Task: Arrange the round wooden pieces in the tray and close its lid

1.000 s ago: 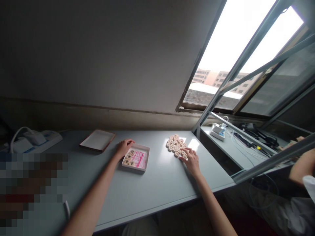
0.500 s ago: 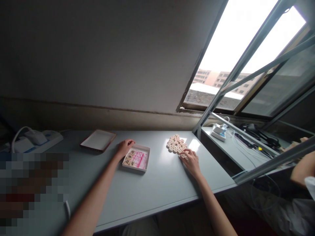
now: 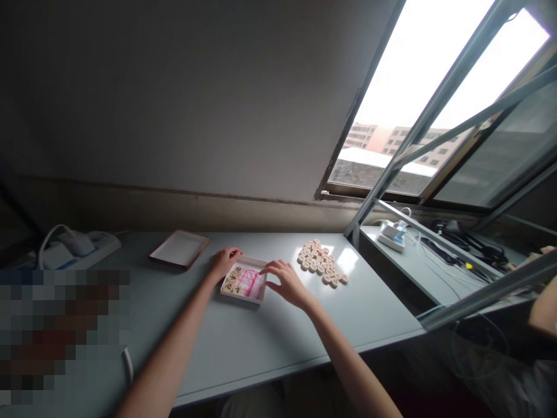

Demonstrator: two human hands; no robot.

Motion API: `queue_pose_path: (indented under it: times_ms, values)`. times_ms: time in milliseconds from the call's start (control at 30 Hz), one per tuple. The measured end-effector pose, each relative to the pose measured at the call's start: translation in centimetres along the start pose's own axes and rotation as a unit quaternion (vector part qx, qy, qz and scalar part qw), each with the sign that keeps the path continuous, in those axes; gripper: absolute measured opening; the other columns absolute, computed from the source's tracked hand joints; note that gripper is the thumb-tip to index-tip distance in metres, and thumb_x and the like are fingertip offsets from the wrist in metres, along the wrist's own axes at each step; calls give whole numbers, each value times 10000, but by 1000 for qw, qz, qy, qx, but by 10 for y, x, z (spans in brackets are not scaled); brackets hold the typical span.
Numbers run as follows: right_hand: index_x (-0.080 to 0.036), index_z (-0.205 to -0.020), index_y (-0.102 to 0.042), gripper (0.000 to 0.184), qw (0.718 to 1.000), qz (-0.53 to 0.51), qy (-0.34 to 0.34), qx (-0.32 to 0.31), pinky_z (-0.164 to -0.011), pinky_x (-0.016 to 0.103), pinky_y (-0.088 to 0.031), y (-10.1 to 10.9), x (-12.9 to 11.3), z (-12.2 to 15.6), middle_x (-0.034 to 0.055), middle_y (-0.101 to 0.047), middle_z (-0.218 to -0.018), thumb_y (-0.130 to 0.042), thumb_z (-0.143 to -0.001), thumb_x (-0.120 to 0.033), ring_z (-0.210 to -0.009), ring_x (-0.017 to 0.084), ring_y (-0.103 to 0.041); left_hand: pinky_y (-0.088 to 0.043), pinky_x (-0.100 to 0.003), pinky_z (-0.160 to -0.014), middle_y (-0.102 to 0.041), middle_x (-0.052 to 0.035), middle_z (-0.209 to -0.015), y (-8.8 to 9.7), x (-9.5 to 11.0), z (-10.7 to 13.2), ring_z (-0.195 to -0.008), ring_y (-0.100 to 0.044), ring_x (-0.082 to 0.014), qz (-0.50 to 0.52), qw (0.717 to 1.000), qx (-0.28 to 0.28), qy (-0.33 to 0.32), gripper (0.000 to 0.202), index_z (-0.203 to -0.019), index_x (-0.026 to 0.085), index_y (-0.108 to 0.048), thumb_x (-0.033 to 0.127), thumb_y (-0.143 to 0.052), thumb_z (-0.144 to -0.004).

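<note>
A shallow white box [image 3: 242, 299] with pink lines on its floor stands on the grey table. Inside, along its left side, lie several round wooden Chinese chess pieces [image 3: 233, 278] with dark characters. At the box's back left corner my left hand [image 3: 225, 262] curls its fingers on the rim. My right hand [image 3: 286, 283] reaches over the right wall, thumb and forefinger apart, and I see nothing between them. Right of it, a flat cluster of loose chess pieces [image 3: 321, 264] lies on the table.
An upturned box lid [image 3: 178, 248] lies to the left at the back. Power strips stand at the far left [image 3: 99, 244] and on the neighbouring table [image 3: 391, 235] at right. A metal frame post [image 3: 369, 206] rises at the right table edge. Another person's arm [image 3: 543, 307] shows at far right.
My right hand has moved left from the loose chess pieces to the box, and its thumb and forefinger are now apart. The left hand stays at the box's corner.
</note>
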State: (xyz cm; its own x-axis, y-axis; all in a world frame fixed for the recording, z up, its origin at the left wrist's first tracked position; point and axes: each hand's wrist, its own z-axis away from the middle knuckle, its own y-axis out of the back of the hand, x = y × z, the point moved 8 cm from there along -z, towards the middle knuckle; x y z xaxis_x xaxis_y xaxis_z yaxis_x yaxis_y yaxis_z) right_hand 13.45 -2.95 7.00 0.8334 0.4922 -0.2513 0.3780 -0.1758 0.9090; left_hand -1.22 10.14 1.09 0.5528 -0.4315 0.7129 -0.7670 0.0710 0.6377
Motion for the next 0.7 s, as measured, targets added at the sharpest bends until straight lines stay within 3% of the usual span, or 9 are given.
queue_pose_path:
  times_ms: [100,200,333,500,600,700]
  values:
    - [-262,-1011,-571,271,994,-3,70,-85,-798,314,-352,-31,-34,-27,23,-575,-1002,-622,-746,-282,-950,191,-496,-400,-214,-708,-667,-43,-845,2,3,2,-780,-585,-144,0,1000,8,6,253,-800,173,-649,288,-424,-777]
    - [-237,-968,-589,258,987,-8,100,-128,-764,288,-363,-52,-48,-43,22,-588,-976,-644,-719,-279,-926,189,-513,-402,-207,-703,-668,-38,-840,3,5,3,-768,-587,-135,1,1000,13,12,239,-786,175,-649,274,-431,-777]
    - [-226,-924,-593,237,990,-5,91,-109,-750,283,-372,-49,-47,-46,26,-582,-942,-646,-714,-323,-926,190,-497,-402,-203,-701,-669,-33,-847,3,4,2,-764,-587,-133,-6,1000,7,17,232,-795,178,-648,277,-439,-779]
    - [-233,-936,-561,227,1000,6,5,-19,-742,287,-393,-4,-6,-11,29,-550,-954,-599,-753,-361,-877,171,-483,-396,-207,-727,-665,-32,-878,3,5,2,-816,-581,-142,-5,1000,-4,6,243,-813,184,-647,268,-421,-786]
    - [-247,-910,-554,150,996,44,-71,35,-772,306,-391,26,38,31,26,-528,-972,-559,-784,-327,-896,177,-475,-396,-213,-728,-665,-29,-882,3,6,2,-819,-581,-146,-2,1000,-7,8,250,-811,190,-649,270,-414,-787]
    - [-236,-853,-551,96,982,115,-144,49,-771,343,-390,41,87,77,43,-509,-997,-536,-782,-299,-922,213,-462,-396,-213,-728,-667,-25,-885,3,5,2,-821,-582,-147,-1,1000,-8,17,256,-819,196,-650,276,-408,-790]
